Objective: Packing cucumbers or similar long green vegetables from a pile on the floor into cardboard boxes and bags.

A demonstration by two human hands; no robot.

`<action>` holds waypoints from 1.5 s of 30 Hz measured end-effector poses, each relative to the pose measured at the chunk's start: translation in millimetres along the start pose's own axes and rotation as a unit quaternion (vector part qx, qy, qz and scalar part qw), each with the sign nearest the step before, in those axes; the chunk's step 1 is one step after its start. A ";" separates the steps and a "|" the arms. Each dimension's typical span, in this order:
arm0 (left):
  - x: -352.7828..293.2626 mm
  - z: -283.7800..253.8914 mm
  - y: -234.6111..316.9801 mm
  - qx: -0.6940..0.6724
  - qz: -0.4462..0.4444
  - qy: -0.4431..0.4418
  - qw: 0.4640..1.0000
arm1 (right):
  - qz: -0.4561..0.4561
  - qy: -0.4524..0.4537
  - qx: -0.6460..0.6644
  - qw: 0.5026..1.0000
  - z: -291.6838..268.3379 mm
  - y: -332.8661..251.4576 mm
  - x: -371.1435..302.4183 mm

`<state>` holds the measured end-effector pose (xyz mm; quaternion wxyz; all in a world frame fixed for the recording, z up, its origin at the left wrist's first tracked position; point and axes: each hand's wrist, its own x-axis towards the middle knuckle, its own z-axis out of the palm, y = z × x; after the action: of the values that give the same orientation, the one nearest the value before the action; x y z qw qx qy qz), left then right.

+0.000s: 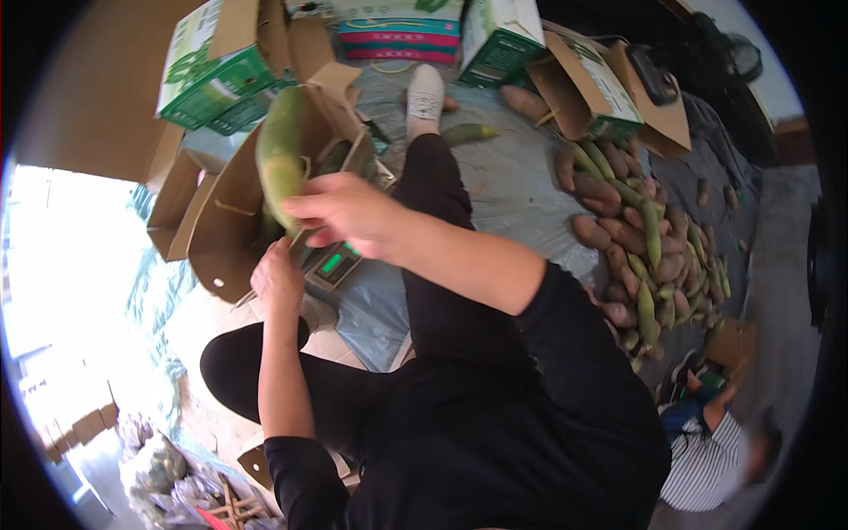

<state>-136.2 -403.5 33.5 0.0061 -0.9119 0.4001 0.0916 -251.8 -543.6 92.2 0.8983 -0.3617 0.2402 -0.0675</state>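
In my right hand [344, 212] is a long green radish [281, 159], its lower end pinched between thumb and fingers. The radish stands nearly upright over an open cardboard box [216, 234]. Darker green pieces lie inside this box, partly hidden by its walls. My left hand [278, 276] is closed at the near rim of the box, just below the radish. Its fingers seem to grip the cardboard edge. Right beside the box and under my wrists sits a digital scale [334, 265] with a lit green display.
To the right lies a large heap of reddish-brown sweet potatoes [623, 234] and green radishes. Green printed cartons [502, 40] stand along the far side. One loose radish [468, 133] rests on the plastic sheet [521, 190] near my shoe. Another person [707, 459] is at lower right.
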 end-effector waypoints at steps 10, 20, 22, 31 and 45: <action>6.2 4.0 -8.9 0.005 -0.008 -0.018 1.000 | -0.274 0.026 -0.240 0.931 -21.2 4.2 -10.9; 4.3 10.6 -6.8 -0.033 0.039 0.003 0.999 | -0.248 0.363 -0.096 0.893 -211.7 43.3 -92.2; 2.2 10.4 -13.1 -0.050 0.068 0.031 0.996 | -0.165 0.436 -0.089 0.880 -243.3 80.8 -105.2; 9.9 25.7 -11.7 -0.113 0.101 0.005 0.988 | 0.195 0.579 -0.467 0.640 -391.8 268.8 -260.7; 10.6 28.2 -16.5 -0.116 0.093 0.007 0.989 | 0.475 0.379 -0.675 0.419 -365.4 243.0 -417.1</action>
<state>-121.7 -397.7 2.9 -0.1109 -0.8661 0.4695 0.1307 -805.3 -468.9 -141.6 0.0735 -0.6180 0.6586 0.4231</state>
